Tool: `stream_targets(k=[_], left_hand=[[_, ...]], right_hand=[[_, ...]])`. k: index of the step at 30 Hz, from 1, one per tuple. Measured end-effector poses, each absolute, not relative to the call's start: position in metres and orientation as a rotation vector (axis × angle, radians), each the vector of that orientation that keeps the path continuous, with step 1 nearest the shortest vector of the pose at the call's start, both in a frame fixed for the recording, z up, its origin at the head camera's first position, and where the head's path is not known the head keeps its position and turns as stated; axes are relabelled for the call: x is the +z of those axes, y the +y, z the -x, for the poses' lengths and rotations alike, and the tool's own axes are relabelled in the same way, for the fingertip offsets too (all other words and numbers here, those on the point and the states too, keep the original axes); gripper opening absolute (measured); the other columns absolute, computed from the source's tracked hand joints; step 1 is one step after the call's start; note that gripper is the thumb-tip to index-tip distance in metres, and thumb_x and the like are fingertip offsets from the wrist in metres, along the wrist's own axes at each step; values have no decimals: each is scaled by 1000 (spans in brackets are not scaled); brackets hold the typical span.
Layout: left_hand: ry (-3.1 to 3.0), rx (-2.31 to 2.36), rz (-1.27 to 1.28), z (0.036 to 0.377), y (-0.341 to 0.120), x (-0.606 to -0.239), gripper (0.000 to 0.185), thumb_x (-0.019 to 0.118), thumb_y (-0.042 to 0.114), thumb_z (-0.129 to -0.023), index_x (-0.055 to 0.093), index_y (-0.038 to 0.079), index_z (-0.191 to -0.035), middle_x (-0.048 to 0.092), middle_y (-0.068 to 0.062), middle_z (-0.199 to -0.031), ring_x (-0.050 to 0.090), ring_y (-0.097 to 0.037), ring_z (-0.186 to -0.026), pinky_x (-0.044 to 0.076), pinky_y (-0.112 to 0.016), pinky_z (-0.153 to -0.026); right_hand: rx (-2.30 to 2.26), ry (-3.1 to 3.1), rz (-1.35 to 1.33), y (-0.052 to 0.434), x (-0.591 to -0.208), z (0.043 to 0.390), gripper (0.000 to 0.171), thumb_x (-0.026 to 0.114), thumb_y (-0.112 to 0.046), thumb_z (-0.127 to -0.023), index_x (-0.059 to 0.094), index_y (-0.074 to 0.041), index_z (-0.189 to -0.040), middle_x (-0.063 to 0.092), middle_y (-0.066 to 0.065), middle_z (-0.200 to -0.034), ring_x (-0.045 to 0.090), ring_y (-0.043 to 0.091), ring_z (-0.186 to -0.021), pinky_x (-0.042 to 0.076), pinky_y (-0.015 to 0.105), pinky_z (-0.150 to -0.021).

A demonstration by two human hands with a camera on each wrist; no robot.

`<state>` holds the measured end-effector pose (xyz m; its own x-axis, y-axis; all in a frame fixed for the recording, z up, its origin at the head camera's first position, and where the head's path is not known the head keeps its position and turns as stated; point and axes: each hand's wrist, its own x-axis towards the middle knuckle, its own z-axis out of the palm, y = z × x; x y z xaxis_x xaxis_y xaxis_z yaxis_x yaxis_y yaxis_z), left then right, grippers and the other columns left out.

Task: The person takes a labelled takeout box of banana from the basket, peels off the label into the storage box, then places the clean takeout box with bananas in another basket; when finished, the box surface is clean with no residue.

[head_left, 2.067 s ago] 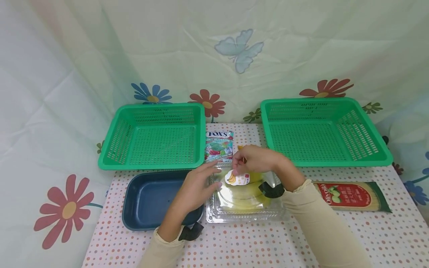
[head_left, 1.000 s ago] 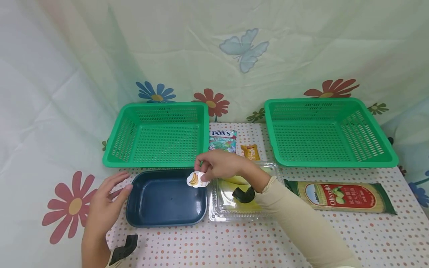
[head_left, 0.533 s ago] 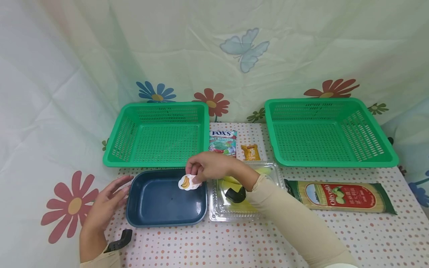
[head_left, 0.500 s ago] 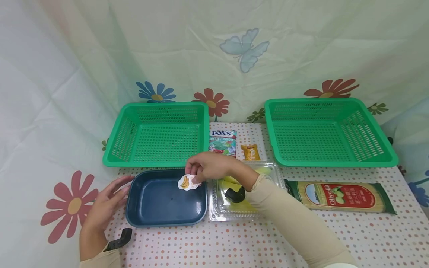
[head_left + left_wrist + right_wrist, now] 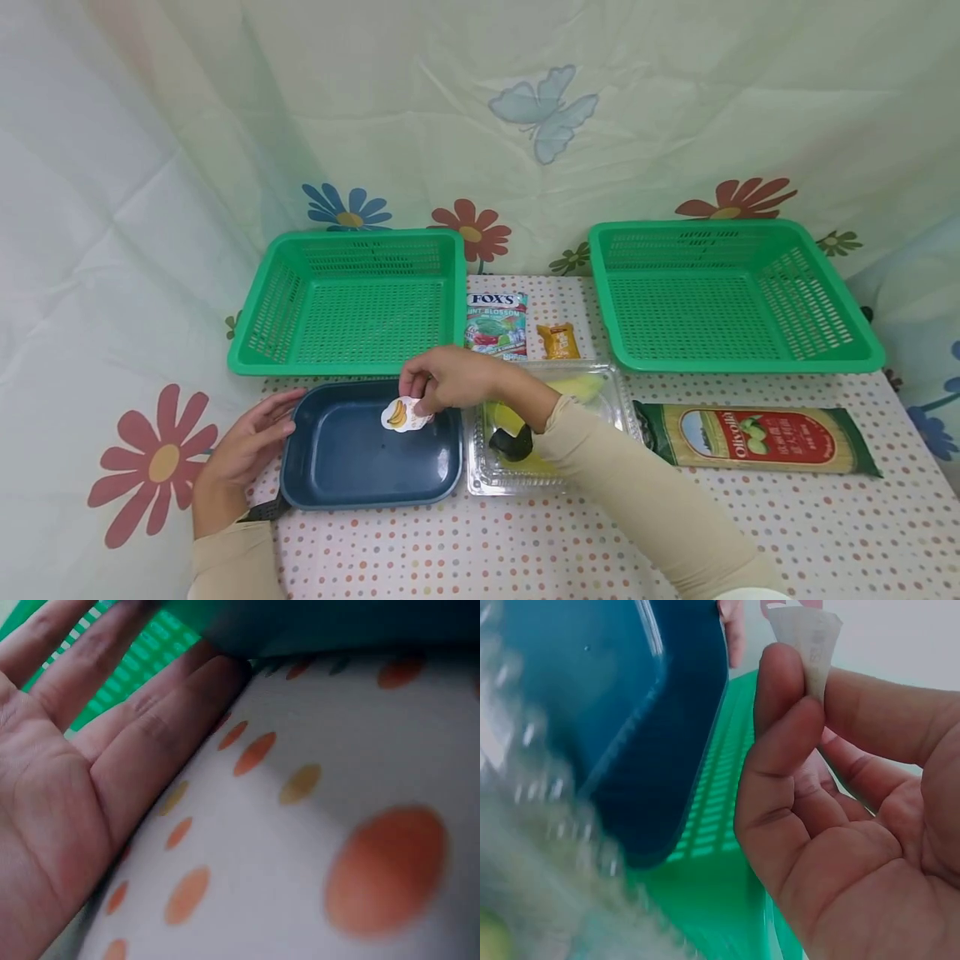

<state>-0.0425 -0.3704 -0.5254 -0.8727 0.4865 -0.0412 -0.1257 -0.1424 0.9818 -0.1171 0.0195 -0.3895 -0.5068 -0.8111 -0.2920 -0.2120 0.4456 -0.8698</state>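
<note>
Label (image 5: 402,415), pinched at one end by your right hand (image 5: 453,378) over the blue basin (image 5: 371,471), is probably light and easily bent, so hold its edge gently, while your left hand (image 5: 251,437) is loosely extended at the basin's left rim.

A pale fabric curtain (image 5: 375,125) printed with flowers, hanging behind a white dotted tablecloth (image 5: 480,550).
From where I stand, a green slotted plastic basket (image 5: 345,368) sits back left; a second green slotted plastic basket (image 5: 750,364) sits back right; between them lie a flat teal-and-red bag marked FOX'S (image 5: 497,323), just beside the left one, and a small orange-yellow wrapped packet (image 5: 558,342); a long packet of pale noodle strands (image 5: 757,439), green-ended and red-labelled, stretches sideways in front of the right one; a pale blue printed butterfly (image 5: 546,112) tops it all.
</note>
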Motion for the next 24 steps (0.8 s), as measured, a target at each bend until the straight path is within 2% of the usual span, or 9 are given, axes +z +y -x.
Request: stream_targets(k=[4, 9, 16, 21, 24], left_hand=[[1635, 2115, -465, 47, -373, -530, 56, 34, -17, -101, 29, -5, -156, 53, 3, -149, 56, -8, -132, 53, -25, -102], [1575, 2146, -503, 50, -374, -533, 56, 32, -17, -102, 30, -4, -157, 55, 2, -148, 57, -9, -132, 53, -25, -103], [1570, 2167, -495, 50, -373, -537, 58, 32, -17, -102, 37, 2, -156, 57, 3, -146, 57, -8, -131, 52, -25, -104], [1628, 2144, -448, 51, -372, -538, 58, 35, -16, -102, 40, 5, -155, 58, 5, -145, 58, -7, -130, 52, -25, -104], [1638, 2141, -441, 51, -371, -538, 58, 34, -16, -102, 42, 6, -154, 59, 6, -144, 57, -7, -129, 52, -24, -104]], right_hand=[[-1065, 1976, 871, 8, -393, 115, 16, 74, -4, -92, 68, -11, -106, 68, 1, -92, 70, 18, -79, 51, 24, -69], [-1000, 2037, 919, -7, -398, 114, 15, 73, -4, -91, 68, -10, -105, 71, -1, -88, 67, 7, -74, 50, 21, -69], [-895, 2101, 944, -33, -402, 110, 14, 73, -6, -92, 69, -12, -104, 72, -3, -81, 67, 12, -72, 47, 22, -67], [-875, 2169, 880, -54, -407, 104, 16, 75, -9, -91, 70, -13, -106, 71, -3, -81, 61, 7, -70, 47, 21, -69], [-890, 2186, 834, -66, -412, 100, 12, 76, -12, -91, 71, -14, -102, 70, -5, -77, 60, 5, -65, 47, 20, -65]])
